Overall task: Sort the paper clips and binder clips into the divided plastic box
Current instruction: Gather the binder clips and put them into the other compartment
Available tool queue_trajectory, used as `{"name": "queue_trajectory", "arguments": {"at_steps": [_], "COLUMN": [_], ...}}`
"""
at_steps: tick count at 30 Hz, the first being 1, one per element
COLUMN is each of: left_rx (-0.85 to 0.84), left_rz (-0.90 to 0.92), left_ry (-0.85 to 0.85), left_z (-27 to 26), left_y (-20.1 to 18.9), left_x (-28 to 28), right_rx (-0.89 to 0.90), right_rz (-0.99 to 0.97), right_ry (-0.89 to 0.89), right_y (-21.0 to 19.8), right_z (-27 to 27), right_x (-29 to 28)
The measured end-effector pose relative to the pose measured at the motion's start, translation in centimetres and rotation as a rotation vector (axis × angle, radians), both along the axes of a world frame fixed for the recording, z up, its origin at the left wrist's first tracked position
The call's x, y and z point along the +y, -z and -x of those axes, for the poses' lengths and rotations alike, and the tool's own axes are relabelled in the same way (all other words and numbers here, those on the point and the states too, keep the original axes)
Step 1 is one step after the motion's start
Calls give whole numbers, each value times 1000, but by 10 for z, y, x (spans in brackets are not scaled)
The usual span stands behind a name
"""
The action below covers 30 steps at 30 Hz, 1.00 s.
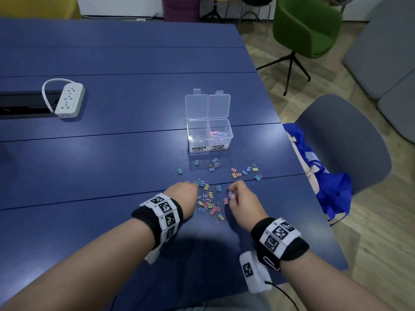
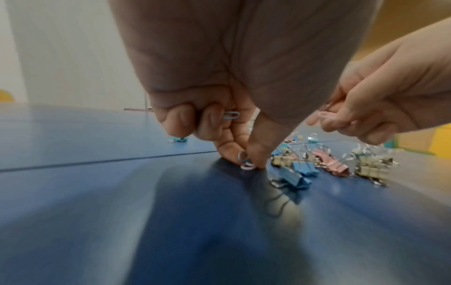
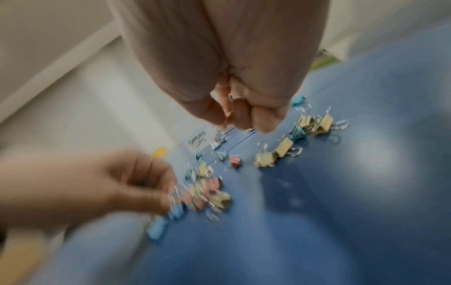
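Observation:
A clear divided box (image 1: 210,135) stands open on the blue table (image 1: 112,153); its right cell, labelled PAPER CLIPS, holds coloured paper clips (image 1: 217,135), and the left cell, labelled BINDER CLIPS, looks empty. Small pastel binder clips (image 1: 210,204) lie scattered in front of the box. My left hand (image 1: 183,191) pinches paper clips (image 2: 245,161) against the table with thumb and forefinger, and a blue paper clip (image 2: 231,115) sits under its curled fingers. My right hand (image 1: 241,196) hovers just right of the pile, its fingers curled round pale paper clips (image 1: 231,195).
A white power strip (image 1: 69,101) lies at the far left beside a cable slot. The table's right edge runs close to my right arm; past it stand a grey chair (image 1: 343,140) with a blue bag (image 1: 323,176) and a green chair (image 1: 307,28).

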<state>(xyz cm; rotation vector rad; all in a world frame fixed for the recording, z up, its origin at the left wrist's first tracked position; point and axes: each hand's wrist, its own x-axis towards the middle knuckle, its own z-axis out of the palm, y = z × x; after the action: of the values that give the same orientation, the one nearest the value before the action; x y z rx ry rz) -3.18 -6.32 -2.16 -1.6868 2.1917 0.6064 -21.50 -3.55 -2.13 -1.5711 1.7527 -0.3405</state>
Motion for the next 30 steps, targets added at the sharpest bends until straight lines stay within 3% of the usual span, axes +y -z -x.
{"name": "queue_trajectory", "arguments": {"at_steps": [2, 6, 8, 9, 12, 14, 20, 25, 30], "left_rx": [42, 103, 121, 122, 101, 89, 44, 4, -10], "left_rz": [33, 109, 109, 109, 94, 82, 89, 86, 21], "left_ry": [-22, -28, -55, -72, -116, -135, -110, -74, -57], "left_z": [-6, -19, -22, -22, -21, -19, -14, -12, -10], "left_y": [0, -1, -1, -1, 1, 0, -5, -5, -4], "left_x": [-2, -2, -1, -1, -1, -1, 1, 3, 1], "right_rx": [-235, -886, -918, -806, -173, 63, 93, 281, 427], "right_rz": [-85, -273, -328, -313, -170, -120, -107, 7, 73], "right_ry": [182, 589, 586, 512, 52, -174, -362, -611, -630], "right_y": [-4, -14, -16, -16, -15, -17, -15, -9, -4], "right_z": [1, 1, 0, -2, -10, -18, -24, -27, -25], "right_x": [-4, -9, -11, -13, -17, -17, -21, -22, -30]}}
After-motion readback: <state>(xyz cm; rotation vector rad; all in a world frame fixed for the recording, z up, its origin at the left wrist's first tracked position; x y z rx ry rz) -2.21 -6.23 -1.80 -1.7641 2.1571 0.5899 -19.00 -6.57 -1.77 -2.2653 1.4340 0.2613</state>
